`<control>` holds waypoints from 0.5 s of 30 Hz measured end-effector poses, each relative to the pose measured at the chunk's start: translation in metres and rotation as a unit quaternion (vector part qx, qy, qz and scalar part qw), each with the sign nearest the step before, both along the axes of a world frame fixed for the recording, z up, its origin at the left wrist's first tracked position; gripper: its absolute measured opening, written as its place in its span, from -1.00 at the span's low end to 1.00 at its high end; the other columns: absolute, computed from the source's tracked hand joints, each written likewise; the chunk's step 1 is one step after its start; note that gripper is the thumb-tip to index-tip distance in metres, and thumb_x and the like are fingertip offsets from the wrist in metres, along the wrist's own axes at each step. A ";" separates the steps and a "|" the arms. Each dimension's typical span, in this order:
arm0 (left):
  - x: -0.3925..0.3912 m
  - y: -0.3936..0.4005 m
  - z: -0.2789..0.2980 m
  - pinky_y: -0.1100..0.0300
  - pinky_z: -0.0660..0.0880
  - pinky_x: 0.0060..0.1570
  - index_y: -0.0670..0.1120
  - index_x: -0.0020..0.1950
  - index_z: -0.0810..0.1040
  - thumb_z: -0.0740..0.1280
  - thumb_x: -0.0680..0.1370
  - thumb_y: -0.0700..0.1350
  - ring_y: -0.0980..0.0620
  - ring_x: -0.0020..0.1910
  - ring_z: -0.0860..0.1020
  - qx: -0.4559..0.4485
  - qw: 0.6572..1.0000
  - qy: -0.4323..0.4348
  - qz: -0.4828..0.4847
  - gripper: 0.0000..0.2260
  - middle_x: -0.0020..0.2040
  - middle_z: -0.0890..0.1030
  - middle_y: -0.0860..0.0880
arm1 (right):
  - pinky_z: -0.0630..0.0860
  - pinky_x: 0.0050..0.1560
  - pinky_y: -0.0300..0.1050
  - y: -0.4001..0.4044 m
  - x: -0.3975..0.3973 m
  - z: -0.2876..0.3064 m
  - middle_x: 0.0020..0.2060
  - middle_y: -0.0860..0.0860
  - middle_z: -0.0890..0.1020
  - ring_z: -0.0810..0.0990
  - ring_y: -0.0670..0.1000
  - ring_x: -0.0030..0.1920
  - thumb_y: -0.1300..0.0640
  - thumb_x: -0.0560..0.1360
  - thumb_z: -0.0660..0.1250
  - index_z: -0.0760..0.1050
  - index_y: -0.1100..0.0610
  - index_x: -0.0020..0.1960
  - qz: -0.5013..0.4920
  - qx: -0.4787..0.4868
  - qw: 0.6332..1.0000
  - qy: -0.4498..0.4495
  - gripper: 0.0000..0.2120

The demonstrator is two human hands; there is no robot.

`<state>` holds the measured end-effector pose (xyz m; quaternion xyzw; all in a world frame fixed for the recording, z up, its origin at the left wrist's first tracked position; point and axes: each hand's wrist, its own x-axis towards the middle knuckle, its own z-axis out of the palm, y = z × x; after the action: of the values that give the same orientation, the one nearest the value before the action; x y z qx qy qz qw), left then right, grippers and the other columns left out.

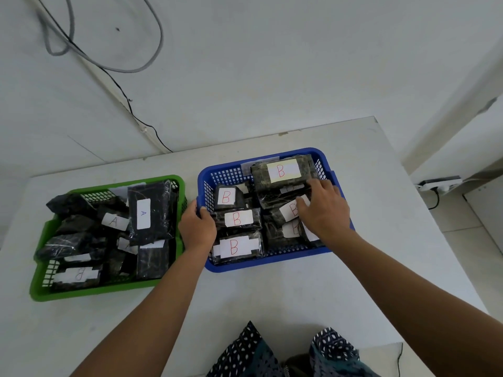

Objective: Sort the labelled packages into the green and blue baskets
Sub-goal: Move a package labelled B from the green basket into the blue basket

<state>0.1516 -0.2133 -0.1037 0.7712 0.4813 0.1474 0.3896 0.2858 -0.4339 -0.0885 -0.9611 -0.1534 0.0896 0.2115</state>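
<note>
The packages [236,219] were dark, plastic-wrapped bundles, each carrying a white paper label with a handwritten letter. Those under and beside the right hand [324,210] bore red B's and filled the blue basket [272,261]. That hand lay over the packages in the basket's right half, fingers bent onto them; whether it gripped one I could not tell. The left hand [197,227] curled round the blue basket's left rim. Further left of it stood the green basket [89,292], holding packages marked A and one faint B near its front. Both baskets rested on the white tabletop [245,300].
</note>
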 end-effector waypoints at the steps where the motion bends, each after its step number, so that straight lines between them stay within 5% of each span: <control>1: -0.003 0.000 0.002 0.14 0.55 0.03 -0.10 0.36 0.51 0.18 0.67 -0.15 -0.01 0.09 0.58 -0.002 1.000 0.000 -0.010 -0.72 0.15 0.60 0.00 | 0.50 0.18 0.10 0.004 -0.004 0.004 0.32 0.06 0.51 0.46 0.14 0.30 -0.07 0.56 0.31 0.40 0.07 0.39 0.017 -0.001 1.000 -0.025 -0.55; 4: -0.018 0.001 0.015 0.38 0.48 -0.12 -0.07 0.34 0.51 0.23 0.65 -0.13 0.27 -0.10 0.55 0.006 0.998 -0.011 -0.058 -0.73 0.13 0.59 0.07 | 0.47 0.29 0.15 0.023 -0.019 0.016 0.34 0.06 0.51 0.45 0.13 0.35 -0.09 0.57 0.30 0.39 0.07 0.39 0.080 0.017 0.994 -0.071 -0.55; 6: -0.033 0.007 0.029 0.45 0.48 -0.05 -0.07 0.40 0.48 0.27 0.64 -0.08 0.38 -0.04 0.55 0.011 0.996 -0.025 -0.090 -0.67 0.21 0.59 0.08 | 0.45 0.32 0.16 0.044 -0.033 0.022 0.36 0.05 0.50 0.42 0.11 0.39 -0.12 0.57 0.29 0.38 0.07 0.40 0.115 0.027 0.989 -0.087 -0.53; 8: -0.053 0.020 0.044 0.32 0.49 0.13 -0.05 0.44 0.47 0.31 0.62 -0.02 0.25 0.15 0.56 0.028 0.992 -0.040 -0.114 -0.61 0.29 0.58 0.05 | 0.38 0.38 0.15 0.068 -0.051 0.028 0.42 0.06 0.46 0.38 0.10 0.44 -0.12 0.58 0.28 0.36 0.06 0.44 0.155 0.042 0.982 -0.099 -0.50; 15: -0.160 0.112 0.063 0.10 0.48 0.28 -0.15 0.31 0.58 0.35 0.60 -0.10 0.00 0.26 0.54 0.256 0.956 -0.052 -0.135 -0.70 0.25 0.62 -0.06 | 0.28 0.45 0.12 0.168 -0.141 0.042 0.47 0.12 0.42 0.33 0.15 0.49 -0.08 0.59 0.30 0.40 0.07 0.46 0.293 0.081 0.944 -0.127 -0.52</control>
<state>-0.0082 -0.1009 -0.0412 0.8943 0.2977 0.2519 0.2195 0.1447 -0.2655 -0.0469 -0.8566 -0.4607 0.0122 0.2321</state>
